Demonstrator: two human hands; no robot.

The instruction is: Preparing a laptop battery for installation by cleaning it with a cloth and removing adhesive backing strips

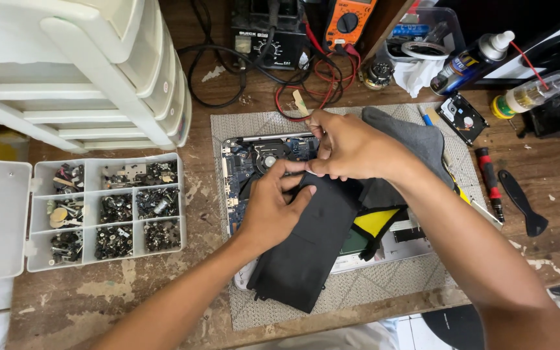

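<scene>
With the left hand [268,210] flat, fingers spread, on the black battery [306,249], the right hand [351,148] pinches its top edge over the open laptop [244,165]; it should lift evenly, without bending.

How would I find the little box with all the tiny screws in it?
Start at the wooden workbench and look to its left side, just below the stack of white plastic drawers. There lies a clear plastic organizer box with its lid open. Unlike anything near it, it is split into small square compartments filled with dark screws and small metal parts.
</scene>
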